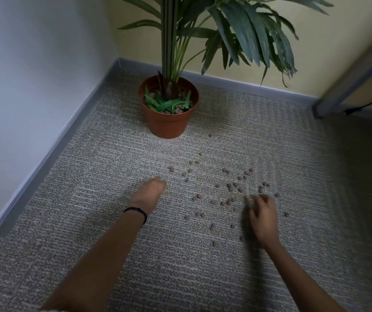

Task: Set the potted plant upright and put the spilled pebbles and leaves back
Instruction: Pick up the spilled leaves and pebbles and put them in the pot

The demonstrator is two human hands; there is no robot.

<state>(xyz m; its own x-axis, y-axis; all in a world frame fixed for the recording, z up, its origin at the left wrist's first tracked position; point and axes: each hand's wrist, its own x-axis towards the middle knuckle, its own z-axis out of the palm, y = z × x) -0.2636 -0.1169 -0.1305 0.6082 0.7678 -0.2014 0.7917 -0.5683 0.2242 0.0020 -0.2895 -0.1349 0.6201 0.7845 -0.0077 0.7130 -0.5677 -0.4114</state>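
The pot [168, 123] already stands upright in the far corner of the carpet [86, 167], close to the skirting board [52, 140], with loose green leaves [167, 105] lying inside it on top of some pebbles. No leaves show on the carpet, so the step in hand appears to be gathering the spilled pebbles [232, 188]. These lie scattered across the middle of the carpet, between the pot and the person and mostly to the right.

The left hand [149, 194] rests edge-on on the carpet with its fingers straight and together, and it grips nothing that can be seen. A dark band [136, 212] circles its wrist. The right hand [263, 213] is low over the near right part of the scatter, fingers bent down toward the pebbles. It is blurred, so whether it has pinched any cannot be told.

The next move probably calls for sweeping or pinching the small, round pebbles together, perhaps against the left palm, and carrying them to the pot without dropping any.
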